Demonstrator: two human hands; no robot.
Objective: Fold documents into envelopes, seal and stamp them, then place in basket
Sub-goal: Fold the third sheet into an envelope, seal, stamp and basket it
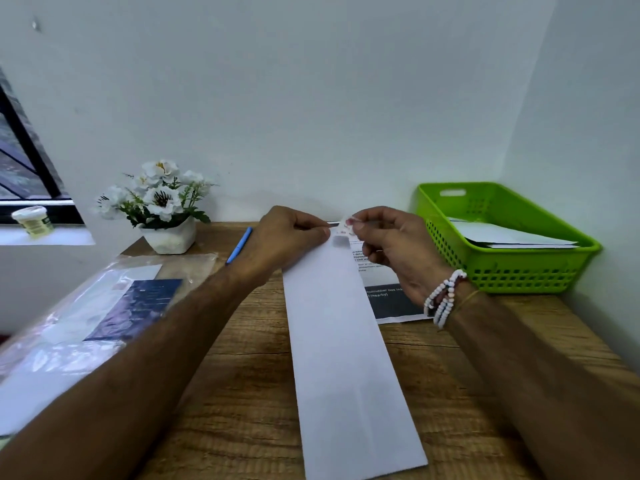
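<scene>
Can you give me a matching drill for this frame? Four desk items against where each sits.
Items:
1. green basket
2. blue pen
3. flower pot
4. long white envelope

Places:
A. far left of the desk, by the window sill
B. middle of the desk, running toward the camera
C. far right corner, holding white envelopes
D. just beyond the left hand, right of the flowers

Pairs: 1-C, 2-D, 3-A, 4-B
</scene>
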